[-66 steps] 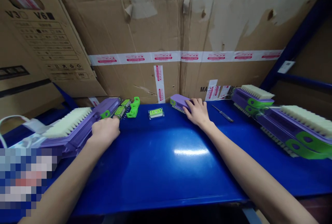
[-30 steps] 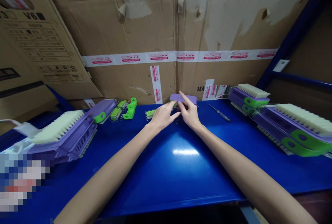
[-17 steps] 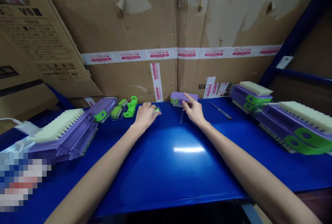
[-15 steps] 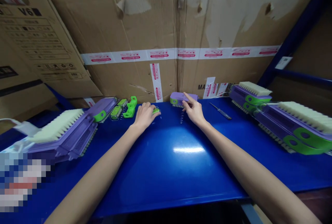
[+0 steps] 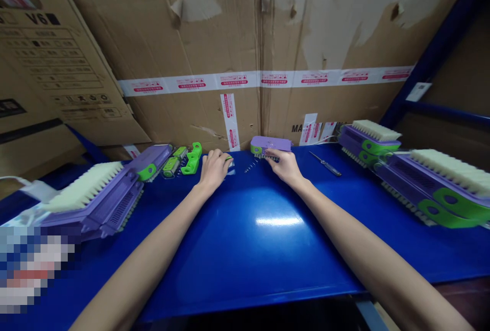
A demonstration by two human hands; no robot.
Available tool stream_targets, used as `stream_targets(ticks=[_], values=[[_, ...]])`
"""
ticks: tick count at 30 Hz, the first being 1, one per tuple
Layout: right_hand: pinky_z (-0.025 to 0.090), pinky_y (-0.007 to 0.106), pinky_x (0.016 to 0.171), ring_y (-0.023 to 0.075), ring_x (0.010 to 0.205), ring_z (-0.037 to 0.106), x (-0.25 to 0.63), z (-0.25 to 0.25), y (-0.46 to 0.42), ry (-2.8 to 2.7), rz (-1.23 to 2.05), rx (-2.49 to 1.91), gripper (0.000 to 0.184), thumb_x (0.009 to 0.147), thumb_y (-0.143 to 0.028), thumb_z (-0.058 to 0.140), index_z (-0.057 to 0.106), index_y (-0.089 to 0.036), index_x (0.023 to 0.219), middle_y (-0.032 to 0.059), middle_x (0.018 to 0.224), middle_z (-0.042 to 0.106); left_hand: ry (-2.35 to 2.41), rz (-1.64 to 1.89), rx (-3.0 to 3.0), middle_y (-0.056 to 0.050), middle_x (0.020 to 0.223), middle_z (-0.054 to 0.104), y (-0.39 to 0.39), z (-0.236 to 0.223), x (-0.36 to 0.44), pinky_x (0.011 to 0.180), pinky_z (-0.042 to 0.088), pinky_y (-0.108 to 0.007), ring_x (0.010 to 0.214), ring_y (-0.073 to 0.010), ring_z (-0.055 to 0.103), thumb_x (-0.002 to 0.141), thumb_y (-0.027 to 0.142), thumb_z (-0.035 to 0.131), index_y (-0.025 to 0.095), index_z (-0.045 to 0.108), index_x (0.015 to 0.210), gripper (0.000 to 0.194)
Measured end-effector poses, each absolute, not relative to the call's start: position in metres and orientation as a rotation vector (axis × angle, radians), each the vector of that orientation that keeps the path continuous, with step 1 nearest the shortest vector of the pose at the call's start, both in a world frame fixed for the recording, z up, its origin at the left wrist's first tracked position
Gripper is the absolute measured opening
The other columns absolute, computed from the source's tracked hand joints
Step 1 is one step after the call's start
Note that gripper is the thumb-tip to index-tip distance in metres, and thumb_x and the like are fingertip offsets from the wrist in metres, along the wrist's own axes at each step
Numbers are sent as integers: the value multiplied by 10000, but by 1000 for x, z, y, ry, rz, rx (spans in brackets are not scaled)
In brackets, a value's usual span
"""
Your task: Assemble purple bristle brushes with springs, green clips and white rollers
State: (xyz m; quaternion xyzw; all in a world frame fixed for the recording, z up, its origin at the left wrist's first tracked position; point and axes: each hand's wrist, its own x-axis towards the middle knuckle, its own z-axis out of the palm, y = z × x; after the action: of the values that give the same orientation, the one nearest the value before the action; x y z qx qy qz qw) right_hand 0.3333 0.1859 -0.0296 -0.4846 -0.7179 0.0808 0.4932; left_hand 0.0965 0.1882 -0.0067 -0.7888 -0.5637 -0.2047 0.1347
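My left hand [image 5: 213, 170] is closed round a small green block with clear plastic edges, of which a thin green strip [image 5: 228, 158] shows past my fingers. My right hand [image 5: 285, 165] pinches a thin metal coil spring [image 5: 251, 166], which points left toward my left hand, just above the table. Behind my right fingers lies a purple brush [image 5: 276, 144] with a green end and pale bristles underneath. To the left of my left hand are a green plastic bracket [image 5: 192, 159] and two green blocks in clear casings [image 5: 172, 166].
Purple brushes with pale bristles [image 5: 90, 188] are stacked at left and more [image 5: 424, 183] at right. A screwdriver [image 5: 325, 163] lies right of my right hand. Cardboard [image 5: 184, 45] stands behind the blue table [image 5: 237, 259]. A white cable [image 5: 15, 178] crosses the left edge.
My left hand left the stacked brush, met my right hand, then moved back left onto the green block. The spring in my right hand has swung from hanging down to pointing left.
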Motion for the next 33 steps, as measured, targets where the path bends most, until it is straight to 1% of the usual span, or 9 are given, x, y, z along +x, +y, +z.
stream_targets(ticks=[3, 8, 11, 15, 19, 23, 25, 29, 33], values=[[509, 336, 784, 236, 859, 674, 335, -27, 181, -1869, -58, -1327, 164, 828, -227, 570, 719, -218, 897, 78, 924, 725, -1590, -674, -2244, -117, 1007, 649, 182, 3, 103, 840, 386, -372, 987, -256, 569, 968, 326, 352, 179, 658, 1033, 346], [469, 284, 643, 191, 750, 620, 330, -23, 175, -1821, -238, -1429, 192, 837, -373, 610, 718, -224, 891, 65, 859, 657, -1693, -979, -2365, -89, 959, 699, 181, 15, 126, 725, 416, -294, 861, -223, 651, 968, 345, 349, 200, 611, 1076, 318], [490, 305, 659, 220, 887, 601, 327, -23, 178, -1698, -220, -1382, 194, 801, -390, 648, 720, -213, 835, 91, 978, 603, -1717, -1190, -2502, -60, 878, 700, 184, 12, 140, 692, 418, -269, 834, -214, 650, 915, 429, 455, 212, 621, 1004, 287], [503, 335, 781, 233, 980, 597, 328, -24, 183, -1663, -65, -1335, 154, 794, -346, 656, 694, -203, 749, 86, 993, 627, -1792, -1185, -2890, -10, 649, 622, 184, 4, 149, 548, 368, -236, 610, -156, 563, 705, 568, 666, 172, 606, 715, 400], [501, 327, 784, 208, 859, 628, 330, -25, 180, -1797, 34, -1284, 169, 835, -296, 587, 670, -186, 933, 76, 937, 666, -1821, -1341, -3186, 49, 488, 464, 185, 2, 148, 457, 270, -212, 455, -74, 401, 676, 523, 694, 168, 494, 551, 426], [508, 346, 788, 247, 984, 603, 327, -23, 171, -2035, -86, -1307, 492, 830, -244, 565, 489, -171, 1311, 123, 1160, 613, -2171, -1629, -3115, 75, 428, 371, 189, 10, 141, 390, 191, -203, 370, -45, 302, 672, 488, 712, 167, 514, 584, 387], [514, 356, 763, 277, 1050, 573, 323, -21, 168, -2124, -198, -1376, 571, 831, -248, 578, 430, -198, 1381, 132, 1201, 585, -2268, -1624, -3207, 74, 422, 364, 189, 13, 138, 372, 164, -197, 345, -34, 284, 664, 481, 730, 156, 535, 600, 385], [519, 367, 769, 286, 1093, 532, 319, -17, 167, -2186, -323, -1409, 359, 883, -242, 526, 591, -213, 1236, 132, 1196, 587, -2244, -1588, -3334, 71, 436, 370, 185, 15, 142, 358, 157, -182, 339, -22, 290, 664, 502, 743, 145, 540, 608, 414], [508, 400, 842, 279, 1068, 543, 321, -18, 170, -2126, -261, -1399, 261, 859, -196, 557, 666, -200, 1096, 122, 1123, 641, -2309, -1849, -3040, 73, 440, 381, 188, 18, 152, 346, 146, -162, 325, -27, 296, 792, 490, 624, 160, 517, 683, 364]])
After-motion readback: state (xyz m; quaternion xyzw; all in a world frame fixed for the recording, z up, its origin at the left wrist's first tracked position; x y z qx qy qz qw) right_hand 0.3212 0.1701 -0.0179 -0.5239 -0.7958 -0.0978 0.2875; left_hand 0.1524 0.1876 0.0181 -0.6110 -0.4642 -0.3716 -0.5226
